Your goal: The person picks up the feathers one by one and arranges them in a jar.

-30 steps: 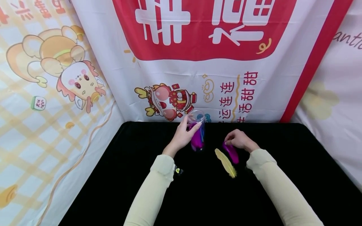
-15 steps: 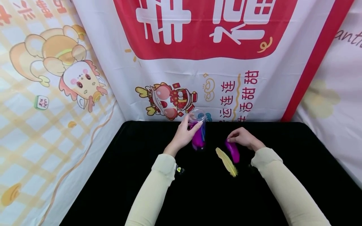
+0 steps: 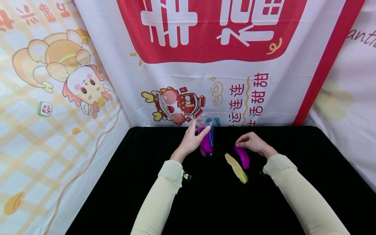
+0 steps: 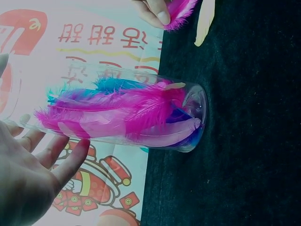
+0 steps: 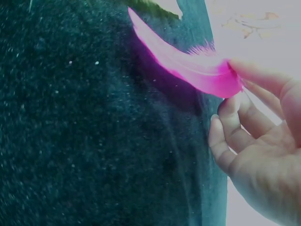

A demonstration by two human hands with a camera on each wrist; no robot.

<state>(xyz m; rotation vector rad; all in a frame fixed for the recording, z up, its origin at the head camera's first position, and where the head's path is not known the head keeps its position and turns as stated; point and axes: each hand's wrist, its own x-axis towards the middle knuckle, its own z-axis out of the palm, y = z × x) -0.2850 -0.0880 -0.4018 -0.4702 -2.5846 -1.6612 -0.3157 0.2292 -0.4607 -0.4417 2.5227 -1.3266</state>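
Observation:
A clear cylindrical jar (image 3: 208,148) stands upright near the table's back edge, its mouth at the top. Pink, purple and blue feathers (image 4: 117,110) lie bunched inside it. My left hand (image 3: 189,141) grips the jar from the left, thumb on the near side and fingers round the far side. To the right, my right hand (image 3: 255,143) pinches one end of a magenta feather (image 3: 243,158) between thumb and fingertips. That feather curves downward from the pinch, close over the cloth in the right wrist view (image 5: 188,70). A yellow feather (image 3: 236,168) lies on the table beside it.
Black cloth covers the table (image 3: 229,209). A white and red printed hanging (image 3: 164,71) rises right behind the back edge, close to the jar. A yellow-checked printed sheet (image 3: 58,130) borders the left side, and a pale sheet (image 3: 346,137) the right.
The right hand has shifted slightly right and away, drawing the pinched end of the magenta feather with it. The left hand keeps its grip on the jar, and the yellow feather stays in place.

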